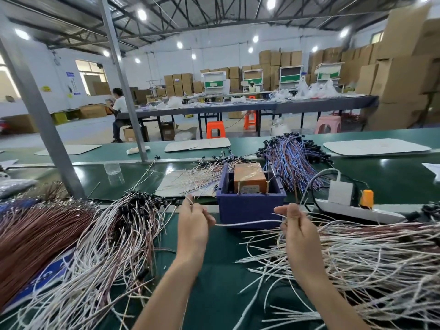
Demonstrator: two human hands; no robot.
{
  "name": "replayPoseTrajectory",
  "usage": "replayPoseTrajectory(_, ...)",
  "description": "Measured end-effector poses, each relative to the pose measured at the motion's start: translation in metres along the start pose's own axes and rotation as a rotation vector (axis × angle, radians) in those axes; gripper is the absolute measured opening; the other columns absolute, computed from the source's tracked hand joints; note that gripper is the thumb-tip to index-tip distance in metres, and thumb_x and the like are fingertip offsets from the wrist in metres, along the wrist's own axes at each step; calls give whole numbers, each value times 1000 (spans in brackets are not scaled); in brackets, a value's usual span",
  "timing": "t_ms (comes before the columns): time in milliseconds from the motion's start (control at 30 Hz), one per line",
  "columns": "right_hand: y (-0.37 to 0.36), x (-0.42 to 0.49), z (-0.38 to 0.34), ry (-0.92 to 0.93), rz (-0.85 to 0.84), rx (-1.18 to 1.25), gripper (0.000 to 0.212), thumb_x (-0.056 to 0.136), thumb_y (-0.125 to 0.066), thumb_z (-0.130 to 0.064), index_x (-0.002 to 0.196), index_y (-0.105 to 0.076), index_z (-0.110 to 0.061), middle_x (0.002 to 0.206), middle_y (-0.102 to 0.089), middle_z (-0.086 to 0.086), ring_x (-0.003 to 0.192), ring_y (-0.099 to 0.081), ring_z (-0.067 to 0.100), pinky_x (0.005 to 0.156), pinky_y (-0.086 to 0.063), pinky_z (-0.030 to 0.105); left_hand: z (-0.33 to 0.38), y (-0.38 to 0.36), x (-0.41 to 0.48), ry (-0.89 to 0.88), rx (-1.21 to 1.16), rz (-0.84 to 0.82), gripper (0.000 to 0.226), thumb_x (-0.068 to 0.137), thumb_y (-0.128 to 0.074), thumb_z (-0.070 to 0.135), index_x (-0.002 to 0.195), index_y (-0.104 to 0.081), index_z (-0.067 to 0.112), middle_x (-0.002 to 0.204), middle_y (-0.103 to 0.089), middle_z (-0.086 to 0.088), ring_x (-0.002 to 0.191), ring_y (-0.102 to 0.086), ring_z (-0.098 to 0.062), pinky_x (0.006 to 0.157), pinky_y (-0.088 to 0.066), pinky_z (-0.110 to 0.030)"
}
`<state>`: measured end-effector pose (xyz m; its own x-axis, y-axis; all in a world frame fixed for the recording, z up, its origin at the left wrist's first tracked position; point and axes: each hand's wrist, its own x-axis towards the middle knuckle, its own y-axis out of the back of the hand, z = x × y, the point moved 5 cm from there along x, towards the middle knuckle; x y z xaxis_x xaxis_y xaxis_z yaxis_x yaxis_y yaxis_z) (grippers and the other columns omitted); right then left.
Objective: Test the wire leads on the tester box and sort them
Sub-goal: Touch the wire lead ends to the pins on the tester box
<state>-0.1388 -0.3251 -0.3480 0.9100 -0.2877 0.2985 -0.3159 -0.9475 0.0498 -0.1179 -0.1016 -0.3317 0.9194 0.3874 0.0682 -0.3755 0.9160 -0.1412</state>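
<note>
A white wire lead [247, 223] stretches between my two hands in front of the tester box. My left hand [194, 225] pinches its left end, and a short wire end sticks up above the fingers. Its right end is gripped by my right hand [297, 231], whose fingers are curled round it. The tester box [250, 206] is a blue plastic bin holding an orange unit [250, 176], just behind my hands. A big heap of white and pink leads [102, 246] lies at my left. Another heap of white leads [371, 258] lies at my right.
Brown wires [31, 234] pile at the far left. Blue and purple leads [292, 158] lie behind the box. A white power strip [357, 210] with an orange plug sits right of the box. A metal post [42, 120] stands at left. The green bench [214, 270] runs underneath.
</note>
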Motion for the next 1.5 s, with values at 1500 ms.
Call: replayPoseTrajectory(1500,-11,-4,45,-25,126,-75,37,109,-36,-20,137,-53,-37,74,-66,-3,49,-54,1,43,-37,11,-60,-7,-8,-463,497,33,14,106,-33,38,101,-42,47,80,-67,16,47,-47,-4,48,-33,-13)
